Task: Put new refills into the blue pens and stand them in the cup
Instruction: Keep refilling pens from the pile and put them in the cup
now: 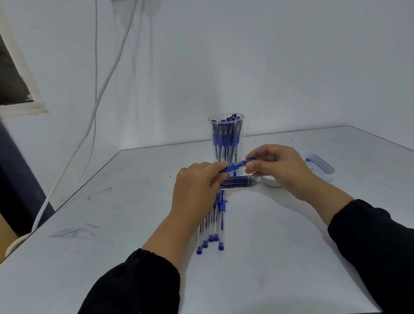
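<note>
Both hands pinch one blue pen (238, 164) between them: the left hand (198, 189) grips its left end, the right hand (278, 167) its right end. The pen lies nearly level, its long axis running left to right and rising slightly rightward, just in front of the clear cup (227, 136) of blue pens. Beneath lie dark refills (240, 181), pointing right. Nearer, clear-barrelled pens (212, 227) lie on the counter (308, 260). A shallow white tray (322, 166) sits behind the right hand.

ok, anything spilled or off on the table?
Blue smears, likely ink, inside the white tray right of the hands. Scribble marks on the table at left. Pens and refills lie tidy.
</note>
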Available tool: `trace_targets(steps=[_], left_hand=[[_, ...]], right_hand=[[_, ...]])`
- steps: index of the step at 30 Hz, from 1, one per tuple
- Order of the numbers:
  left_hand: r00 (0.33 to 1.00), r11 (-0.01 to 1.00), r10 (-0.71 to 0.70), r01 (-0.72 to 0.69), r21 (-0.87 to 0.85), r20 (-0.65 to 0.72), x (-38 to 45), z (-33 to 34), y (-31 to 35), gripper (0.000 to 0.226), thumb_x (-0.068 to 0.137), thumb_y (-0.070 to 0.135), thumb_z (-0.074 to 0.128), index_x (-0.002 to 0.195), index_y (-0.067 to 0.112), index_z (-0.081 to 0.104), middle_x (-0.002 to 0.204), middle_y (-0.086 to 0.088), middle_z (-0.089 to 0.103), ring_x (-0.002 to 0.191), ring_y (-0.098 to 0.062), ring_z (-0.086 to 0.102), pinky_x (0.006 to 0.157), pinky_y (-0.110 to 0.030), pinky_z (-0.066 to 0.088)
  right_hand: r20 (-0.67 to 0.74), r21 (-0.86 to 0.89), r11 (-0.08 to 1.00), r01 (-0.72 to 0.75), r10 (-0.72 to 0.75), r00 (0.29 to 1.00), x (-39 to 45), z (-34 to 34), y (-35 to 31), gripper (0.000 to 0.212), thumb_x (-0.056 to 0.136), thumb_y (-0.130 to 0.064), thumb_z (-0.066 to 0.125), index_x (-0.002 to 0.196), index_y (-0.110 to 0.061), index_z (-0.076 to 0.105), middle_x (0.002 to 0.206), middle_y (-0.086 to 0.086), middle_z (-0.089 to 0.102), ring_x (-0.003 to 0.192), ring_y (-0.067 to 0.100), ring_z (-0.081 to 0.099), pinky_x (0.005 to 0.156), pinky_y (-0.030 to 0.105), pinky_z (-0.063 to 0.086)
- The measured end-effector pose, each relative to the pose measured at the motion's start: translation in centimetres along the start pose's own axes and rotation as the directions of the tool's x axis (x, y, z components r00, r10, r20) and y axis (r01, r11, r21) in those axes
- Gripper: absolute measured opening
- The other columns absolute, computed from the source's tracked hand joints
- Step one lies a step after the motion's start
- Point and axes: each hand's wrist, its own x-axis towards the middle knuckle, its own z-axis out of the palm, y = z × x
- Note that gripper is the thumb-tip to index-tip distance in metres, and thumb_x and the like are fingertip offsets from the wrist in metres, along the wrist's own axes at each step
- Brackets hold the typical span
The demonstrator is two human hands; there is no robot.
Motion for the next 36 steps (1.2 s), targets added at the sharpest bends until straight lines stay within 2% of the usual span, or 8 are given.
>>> trace_targets(steps=[3,8,15,21,25,30,32,36], left_hand=[[0.997,0.997,-0.033,0.038,0.072,-0.073,0.1,-0.4,-0.8,0.022,0.087,0.021,0.065,0.108,0.020,0.069,0.084,0.002,0.071,0.072,-0.020,0.060,0.072,-0.035,0.045],[0.976,0.985,-0.153,0.164,0.059,-0.156,1.2,-0.8,-1.5,0.028,0.088,0.025,0.063,0.115,0.017,0.066,0.098,-0.002,0.069,0.089,-0.023,0.058,0.081,-0.037,0.041],[0.969,0.961,-0.242,0.234,0.146,0.040,5.6,0.3,-1.4,0.059,0.089,0.052,0.051,0.139,0.023,0.041,0.137,0.000,0.047,0.124,-0.019,0.038,0.099,-0.033,0.031],[0.950,0.948,-0.303,0.292,0.124,0.071,8.3,2.0,-1.4,0.078,0.082,0.062,0.054,0.141,0.016,0.032,0.138,-0.006,0.044,0.124,-0.023,0.039,0.097,-0.034,0.035],[0.929,0.932,-0.362,0.359,0.046,0.080,9.2,2.4,-1.2,0.078,0.077,0.065,0.059,0.133,0.016,0.038,0.127,-0.004,0.055,0.114,-0.025,0.049,0.089,-0.037,0.041],[0.920,0.924,-0.381,0.381,0.011,0.093,9.2,3.5,-1.5,0.074,0.076,0.066,0.059,0.128,0.017,0.039,0.119,-0.002,0.061,0.102,-0.023,0.057,0.084,-0.038,0.047],[0.918,0.921,-0.388,0.390,-0.005,0.086,9.2,3.6,-1.6,0.072,0.078,0.063,0.060,0.129,0.017,0.038,0.120,-0.003,0.060,0.103,-0.024,0.057,0.085,-0.038,0.047],[0.920,0.922,-0.382,0.386,-0.030,0.086,9.3,3.5,-1.6,0.067,0.079,0.059,0.062,0.127,0.017,0.039,0.119,-0.004,0.060,0.104,-0.024,0.055,0.085,-0.038,0.045]], right_hand=[[-0.127,0.162,0.986,0.048,-0.027,0.992,0.4,-0.8,-0.4,0.012,0.085,0.001,0.067,0.090,-0.010,0.069,0.076,0.005,0.074,0.074,0.020,0.072,0.068,0.025,0.057],[-0.342,0.318,0.929,0.190,-0.074,0.937,1.1,-2.6,-1.8,0.013,0.089,0.000,0.063,0.095,-0.011,0.067,0.072,-0.001,0.072,0.077,0.020,0.072,0.079,0.029,0.058],[-0.554,0.205,0.929,0.308,-0.149,0.819,4.5,-3.5,-4.6,0.014,0.088,-0.002,0.064,0.097,-0.012,0.066,0.077,-0.001,0.062,0.078,0.020,0.071,0.081,0.031,0.058],[-0.460,-0.098,0.960,0.262,-0.277,0.844,9.2,-2.4,-5.6,0.017,0.083,-0.012,0.063,0.091,-0.026,0.066,0.085,-0.001,0.068,0.088,0.022,0.069,0.086,0.042,0.056],[-0.350,-0.223,0.951,0.215,-0.284,0.893,11.7,-1.3,-5.3,0.016,0.085,-0.011,0.062,0.097,-0.021,0.066,0.085,0.002,0.067,0.089,0.023,0.068,0.089,0.043,0.054],[-0.243,-0.383,0.912,0.148,-0.254,0.936,12.9,0.4,-4.6,0.017,0.086,-0.015,0.062,0.101,-0.023,0.065,0.086,0.000,0.065,0.084,0.018,0.062,0.074,0.027,0.048],[-0.219,-0.441,0.889,0.120,-0.236,0.947,13.0,0.9,-4.5,0.016,0.085,-0.018,0.064,0.099,-0.025,0.064,0.084,-0.005,0.063,0.082,0.015,0.061,0.071,0.028,0.048],[-0.147,-0.606,0.792,0.071,-0.200,0.969,13.4,1.5,-4.0,0.011,0.085,-0.027,0.063,0.095,-0.028,0.067,0.093,-0.008,0.066,0.095,0.017,0.061,0.087,0.038,0.049]])
